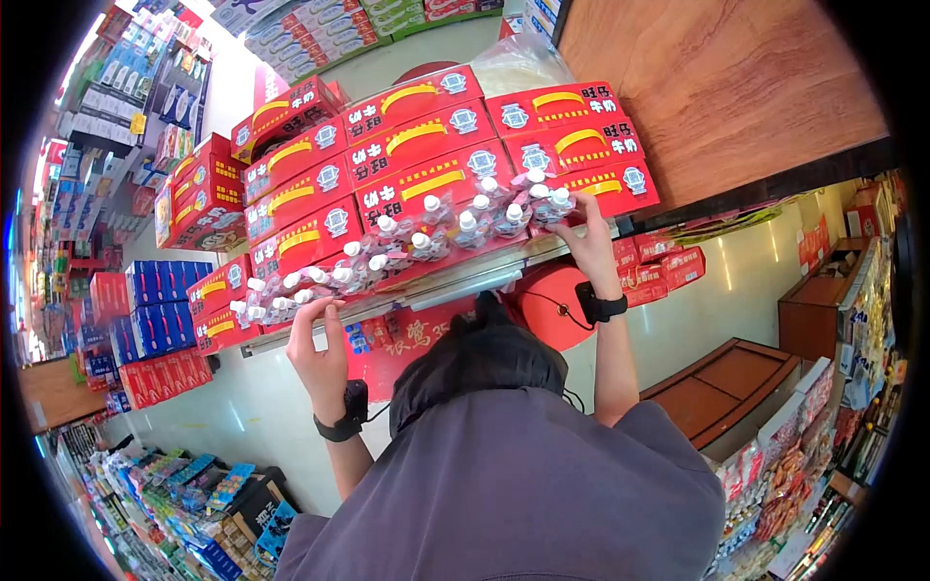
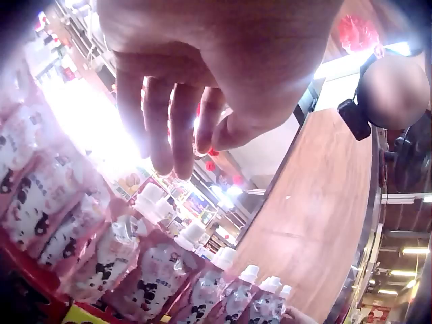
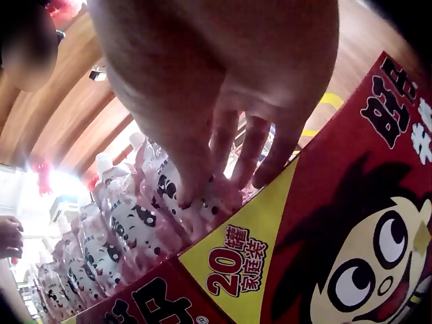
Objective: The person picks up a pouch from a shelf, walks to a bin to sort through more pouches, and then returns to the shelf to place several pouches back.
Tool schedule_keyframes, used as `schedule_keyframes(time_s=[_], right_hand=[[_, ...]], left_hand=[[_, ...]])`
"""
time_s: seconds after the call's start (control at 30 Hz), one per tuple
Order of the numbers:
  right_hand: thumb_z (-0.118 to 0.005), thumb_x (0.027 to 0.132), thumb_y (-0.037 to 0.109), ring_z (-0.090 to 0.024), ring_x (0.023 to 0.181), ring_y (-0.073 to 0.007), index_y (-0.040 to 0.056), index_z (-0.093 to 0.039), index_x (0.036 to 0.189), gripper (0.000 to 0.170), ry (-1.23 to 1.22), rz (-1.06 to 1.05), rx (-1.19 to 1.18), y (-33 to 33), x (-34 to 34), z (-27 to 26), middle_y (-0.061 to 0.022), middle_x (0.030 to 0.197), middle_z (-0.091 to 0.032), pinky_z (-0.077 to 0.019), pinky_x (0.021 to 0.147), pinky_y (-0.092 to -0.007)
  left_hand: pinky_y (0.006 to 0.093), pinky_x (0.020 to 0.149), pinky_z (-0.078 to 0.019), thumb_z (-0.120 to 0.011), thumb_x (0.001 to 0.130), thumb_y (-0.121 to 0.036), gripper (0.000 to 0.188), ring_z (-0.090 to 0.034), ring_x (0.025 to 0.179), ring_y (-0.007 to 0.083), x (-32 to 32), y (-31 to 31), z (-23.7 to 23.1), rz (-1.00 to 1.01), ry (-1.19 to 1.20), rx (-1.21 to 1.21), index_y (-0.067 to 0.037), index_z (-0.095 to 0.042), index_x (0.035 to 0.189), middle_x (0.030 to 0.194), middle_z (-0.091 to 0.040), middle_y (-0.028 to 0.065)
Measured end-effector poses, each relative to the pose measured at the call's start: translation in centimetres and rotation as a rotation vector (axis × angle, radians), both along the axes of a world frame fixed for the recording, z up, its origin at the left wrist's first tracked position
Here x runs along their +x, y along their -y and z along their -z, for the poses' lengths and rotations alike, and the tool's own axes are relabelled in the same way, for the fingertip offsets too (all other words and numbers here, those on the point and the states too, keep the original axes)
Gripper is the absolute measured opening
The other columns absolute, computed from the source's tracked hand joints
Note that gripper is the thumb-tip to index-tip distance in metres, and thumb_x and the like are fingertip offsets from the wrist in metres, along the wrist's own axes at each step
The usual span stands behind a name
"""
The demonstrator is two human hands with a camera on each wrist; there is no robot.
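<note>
Pink-and-white spouted pouches [image 1: 423, 247] with white caps stand in close rows on top of red milk cartons [image 1: 412, 179]. At the right end of the rows my right hand [image 1: 593, 254] pinches the last pouch [image 3: 212, 199]; its thumb lies on the near face and the fingers reach round the far side. My left hand [image 1: 320, 356] is held at the front edge, near the left part of the rows. In the left wrist view its loosely bent fingers [image 2: 181, 131] hold nothing and hang above the white caps [image 2: 192, 233].
More red cartons [image 1: 201, 194] are stacked at the left, beside blue boxes [image 1: 160, 295]. A wooden counter [image 1: 722, 92] adjoins the stack on the right, with a clear plastic bag [image 1: 523, 63] behind. A red round stool [image 1: 552, 305] stands below the stack's front edge.
</note>
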State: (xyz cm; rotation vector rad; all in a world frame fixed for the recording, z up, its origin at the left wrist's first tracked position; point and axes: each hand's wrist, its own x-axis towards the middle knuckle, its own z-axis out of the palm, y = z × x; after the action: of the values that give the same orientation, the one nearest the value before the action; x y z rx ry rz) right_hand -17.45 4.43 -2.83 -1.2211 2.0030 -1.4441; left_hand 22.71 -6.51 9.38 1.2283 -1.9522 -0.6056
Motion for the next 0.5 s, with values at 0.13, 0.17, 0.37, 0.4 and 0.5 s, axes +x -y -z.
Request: schedule_keyframes(time_s=[0.13, 0.17, 0.37, 0.4, 0.5], right_hand=[[-0.08, 0.086, -0.005, -0.07, 0.114, -0.0239, 0.0047, -0.055, 0.134, 0.054, 0.007, -0.002, 0.015, -0.2, -0.7, 0.6, -0.0132, 0.119, -0.072, -0.0538, 0.099, -0.0355], [-0.08, 0.087, -0.005, -0.07, 0.115, -0.0241, 0.0046, -0.056, 0.133, 0.053, 0.012, -0.005, 0.012, -0.2, -0.6, 0.3, -0.0133, 0.119, -0.072, -0.0538, 0.099, -0.0354], [-0.081, 0.087, 0.0, -0.072, 0.109, -0.0257, 0.0038, -0.057, 0.134, 0.053, 0.066, 0.006, -0.043, -0.5, -0.4, 1.1, -0.0151, 0.118, -0.072, -0.0557, 0.095, -0.0368], [-0.082, 0.086, 0.0, -0.071, 0.109, -0.0256, 0.004, -0.057, 0.135, 0.054, 0.045, 0.012, -0.052, -0.8, -0.2, 0.6, -0.0146, 0.119, -0.072, -0.0557, 0.095, -0.0368], [-0.084, 0.085, 0.003, -0.07, 0.11, -0.0246, 0.0042, -0.058, 0.136, 0.057, 0.024, 0.044, -0.097, -1.8, 0.1, 0.8, -0.0128, 0.122, -0.071, -0.0551, 0.095, -0.0363]], left_hand=[[0.0336, 0.085, -0.0558, -0.067, 0.098, 0.002, 0.01, -0.073, 0.091, 0.0222, -1.7, -0.4, 0.0, 0.044, 0.007, 0.016, 0.002, -0.069, 0.108, 0.097, -0.076, 0.0114], [0.0336, 0.085, -0.0558, -0.067, 0.098, 0.002, 0.01, -0.073, 0.091, 0.0223, -2.2, -0.5, 0.0, 0.049, 0.012, 0.027, 0.002, -0.069, 0.108, 0.097, -0.076, 0.0115], [0.0344, 0.085, -0.056, -0.067, 0.097, 0.003, 0.012, -0.073, 0.091, 0.0239, -3.6, -1.9, -0.4, 0.08, 0.08, 0.073, 0.001, -0.069, 0.108, 0.097, -0.076, 0.0122], [0.0345, 0.085, -0.056, -0.067, 0.097, 0.003, 0.011, -0.073, 0.091, 0.0241, -3.7, -2.0, -0.3, 0.09, 0.087, 0.073, 0.001, -0.069, 0.108, 0.097, -0.076, 0.0122], [0.0349, 0.083, -0.0559, -0.068, 0.097, 0.002, 0.01, -0.073, 0.091, 0.026, -3.6, -2.7, 0.0, 0.121, 0.078, 0.092, 0.001, -0.069, 0.107, 0.098, -0.075, 0.0129]])
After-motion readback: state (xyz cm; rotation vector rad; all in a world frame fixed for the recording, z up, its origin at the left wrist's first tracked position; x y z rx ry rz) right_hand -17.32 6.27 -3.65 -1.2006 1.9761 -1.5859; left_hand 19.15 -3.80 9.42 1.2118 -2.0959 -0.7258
